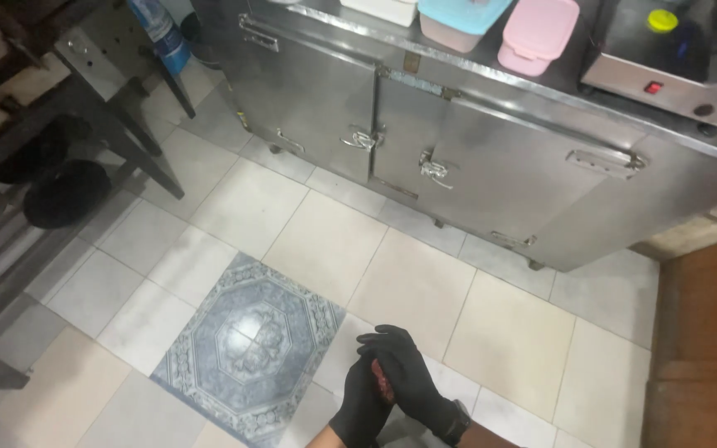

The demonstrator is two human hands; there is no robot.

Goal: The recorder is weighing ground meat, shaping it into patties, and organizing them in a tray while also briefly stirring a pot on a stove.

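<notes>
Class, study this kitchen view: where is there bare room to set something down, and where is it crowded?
Bare floor tiles lie between the steel cabinet and the patterned blue tile, and more lie right of the gloved hands, toward the wooden panel. The cabinet top is crowded with lidded boxes; the left edge is filled by a dark metal rack.

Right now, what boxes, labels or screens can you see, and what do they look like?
Pink lidded box: on the steel counter, rounded rectangle.
Blue-lidded box: left of the pink one, beige base.
White box: further left, partly cut off.
Blue label: on a container, top left.
No screens.
</notes>
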